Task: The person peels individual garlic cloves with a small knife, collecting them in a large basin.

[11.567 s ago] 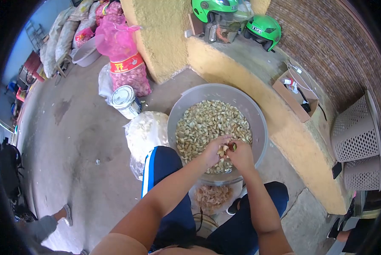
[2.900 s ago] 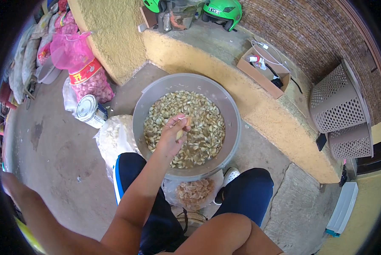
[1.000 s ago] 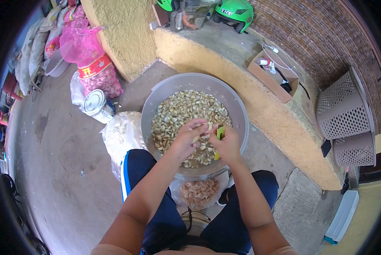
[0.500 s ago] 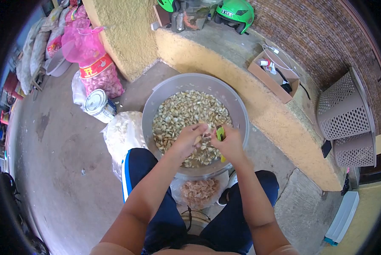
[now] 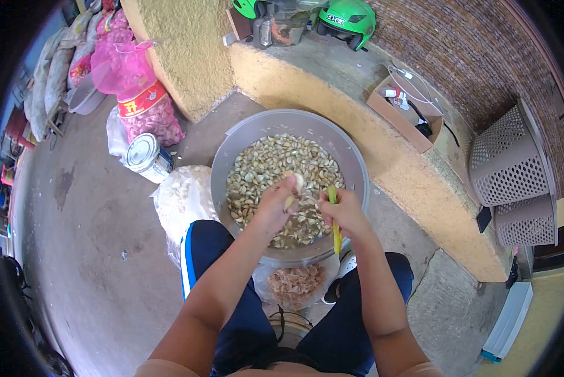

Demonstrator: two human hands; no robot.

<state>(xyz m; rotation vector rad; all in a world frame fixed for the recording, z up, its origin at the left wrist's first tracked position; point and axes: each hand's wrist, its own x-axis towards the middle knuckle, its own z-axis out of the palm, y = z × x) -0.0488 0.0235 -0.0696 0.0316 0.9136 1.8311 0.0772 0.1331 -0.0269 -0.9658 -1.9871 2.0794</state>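
Note:
A big grey plastic tub [image 5: 351, 151] stands before my knees, holding many garlic cloves [image 5: 275, 154] in murky water. Over its middle, my left hand [image 5: 275, 206] is closed on a pale garlic clove [image 5: 299, 182] pinched at the fingertips; another pale piece shows lower against the fingers. My right hand [image 5: 348, 215], at the tub's right side, is closed around a slim yellow-green cutter knife [image 5: 336, 235]. The knife's handle sticks out above and below the fist, and its blade cannot be made out clearly. Both hands are close together but apart.
Below the tub lies a clear bag of brownish peels [image 5: 294, 283]. Left of it are a white plastic bag [image 5: 184, 201], a tin can [image 5: 148, 157] and a pink net sack of garlic [image 5: 153, 119]. A yellow ledge [image 5: 382, 132] runs behind, bearing a cardboard box [image 5: 398, 122] and green helmet [image 5: 348, 22].
My right hand has moved slightly down and right, and the knife has turned so more of its length shows. My left hand has raised the clove a little.

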